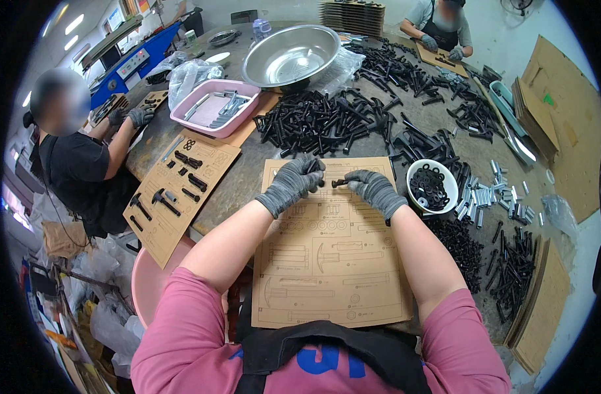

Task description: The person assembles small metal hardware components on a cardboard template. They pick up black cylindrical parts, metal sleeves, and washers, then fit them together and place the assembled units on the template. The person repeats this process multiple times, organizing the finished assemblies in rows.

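Both my hands wear grey gloves and hover over the far part of a printed cardboard sheet (333, 262) with line drawings of hardware. Between the fingertips of my right hand (377, 190) is a short black bolt (340, 183), pointing left. My left hand (290, 185) is closed in a pinch, with small dark pieces at its fingertips that are too small to name. A small gap separates the two hands. Just beyond them lies a large heap of black bolts and hammer-headed parts (320, 121).
Right of the sheet stands a white bowl (413, 197) of black washers, near silver tubes (481, 197) and piles of black screws (458, 253). A pink basin (215, 128), a metal bowl (290, 56) and a second sheet with parts (175, 203) lie left and beyond. Two co-workers sit across the table.
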`<act>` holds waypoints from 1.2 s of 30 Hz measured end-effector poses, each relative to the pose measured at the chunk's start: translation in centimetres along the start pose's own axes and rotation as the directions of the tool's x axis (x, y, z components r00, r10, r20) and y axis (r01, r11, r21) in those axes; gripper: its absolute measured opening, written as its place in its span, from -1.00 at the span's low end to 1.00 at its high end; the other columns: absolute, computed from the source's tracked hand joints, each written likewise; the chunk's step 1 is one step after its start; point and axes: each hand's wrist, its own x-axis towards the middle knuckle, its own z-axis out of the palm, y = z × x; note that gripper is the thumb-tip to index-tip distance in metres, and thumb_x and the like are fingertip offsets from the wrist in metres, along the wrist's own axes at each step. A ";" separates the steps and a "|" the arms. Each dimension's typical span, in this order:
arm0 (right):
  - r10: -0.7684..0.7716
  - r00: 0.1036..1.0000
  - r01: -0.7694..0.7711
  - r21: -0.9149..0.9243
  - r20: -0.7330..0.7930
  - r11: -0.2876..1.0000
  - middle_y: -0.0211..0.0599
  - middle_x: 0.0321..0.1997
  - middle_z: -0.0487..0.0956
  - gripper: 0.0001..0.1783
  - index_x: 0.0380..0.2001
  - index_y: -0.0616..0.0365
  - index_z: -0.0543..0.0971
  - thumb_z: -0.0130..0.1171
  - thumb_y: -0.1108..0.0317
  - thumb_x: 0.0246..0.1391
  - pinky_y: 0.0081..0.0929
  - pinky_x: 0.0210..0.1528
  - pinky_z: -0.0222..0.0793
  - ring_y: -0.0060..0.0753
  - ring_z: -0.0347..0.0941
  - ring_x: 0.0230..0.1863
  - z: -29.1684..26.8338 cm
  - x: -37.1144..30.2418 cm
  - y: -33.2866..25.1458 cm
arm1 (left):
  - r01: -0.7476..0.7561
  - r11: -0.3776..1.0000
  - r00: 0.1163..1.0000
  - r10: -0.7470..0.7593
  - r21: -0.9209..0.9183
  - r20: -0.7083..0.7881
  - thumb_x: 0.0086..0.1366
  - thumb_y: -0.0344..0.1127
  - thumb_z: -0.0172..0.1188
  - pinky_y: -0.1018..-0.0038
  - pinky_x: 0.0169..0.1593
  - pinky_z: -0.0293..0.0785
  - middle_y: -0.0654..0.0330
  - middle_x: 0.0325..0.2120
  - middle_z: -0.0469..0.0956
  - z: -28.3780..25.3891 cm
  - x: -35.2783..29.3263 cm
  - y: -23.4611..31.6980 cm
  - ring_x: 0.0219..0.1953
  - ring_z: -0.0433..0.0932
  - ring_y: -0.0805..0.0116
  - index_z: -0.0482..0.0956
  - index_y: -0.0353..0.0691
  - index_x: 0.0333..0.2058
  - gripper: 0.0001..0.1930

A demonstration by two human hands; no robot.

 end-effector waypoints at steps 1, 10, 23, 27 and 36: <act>-0.098 0.995 0.097 -0.042 -0.008 0.994 -0.26 -0.34 0.55 -0.73 -0.22 0.06 0.53 0.13 0.31 -0.06 -0.52 -0.22 0.35 -0.37 0.45 -0.34 0.5 0.0 0.8 | 0.005 1.000 1.000 -0.005 0.001 0.002 0.13 -0.38 0.09 0.66 -0.53 0.34 0.32 -0.53 0.44 0.4 -0.2 -0.1 -0.54 0.37 0.60 0.43 -0.15 -0.26 -0.83; 0.006 0.977 0.162 -0.757 0.214 0.634 -0.11 -0.12 0.40 -0.61 -0.08 0.00 0.38 0.00 0.45 -0.06 -0.30 -0.02 0.28 -0.10 0.38 -0.10 -1.0 -0.8 -2.4 | -0.227 0.523 0.973 0.080 0.821 0.218 0.08 -0.32 0.12 0.36 -0.19 0.38 0.07 -0.40 0.51 -0.1 -0.8 -2.0 -0.30 0.47 0.15 0.48 -0.21 -0.29 -0.80; 0.021 0.979 0.115 -0.640 0.201 0.759 -0.12 -0.15 0.38 -0.65 -0.13 -0.05 0.44 0.08 0.23 -0.07 -0.33 -0.04 0.29 -0.13 0.36 -0.10 -0.2 -0.6 -2.2 | -0.246 0.353 0.968 0.129 0.903 0.213 0.05 -0.12 0.11 0.31 -0.16 0.37 0.10 -0.33 0.47 -0.5 -0.6 -2.9 -0.24 0.45 0.17 0.51 -0.14 -0.31 -0.72; -0.048 0.956 0.220 -0.601 0.289 0.768 -0.14 -0.16 0.38 -0.67 -0.14 -0.09 0.45 0.08 0.26 -0.07 -0.32 -0.04 0.28 -0.14 0.36 -0.09 0.8 0.4 -1.9 | -0.224 0.434 0.970 0.184 0.873 0.157 0.00 -0.27 0.16 0.33 -0.17 0.39 0.09 -0.35 0.47 -0.7 -0.4 -3.9 -0.26 0.46 0.14 0.50 -0.17 -0.30 -0.75; -0.045 0.962 0.208 -0.620 0.268 0.757 -0.14 -0.18 0.39 -0.67 -0.16 -0.08 0.46 0.08 0.22 -0.07 -0.33 -0.05 0.29 -0.16 0.36 -0.10 1.3 0.5 -3.0 | -0.290 0.488 0.953 0.226 0.823 0.202 0.01 -0.33 0.12 0.32 -0.08 0.35 0.06 -0.23 0.43 -1.6 -0.6 -3.7 -0.15 0.41 0.12 0.40 -0.23 -0.21 -0.69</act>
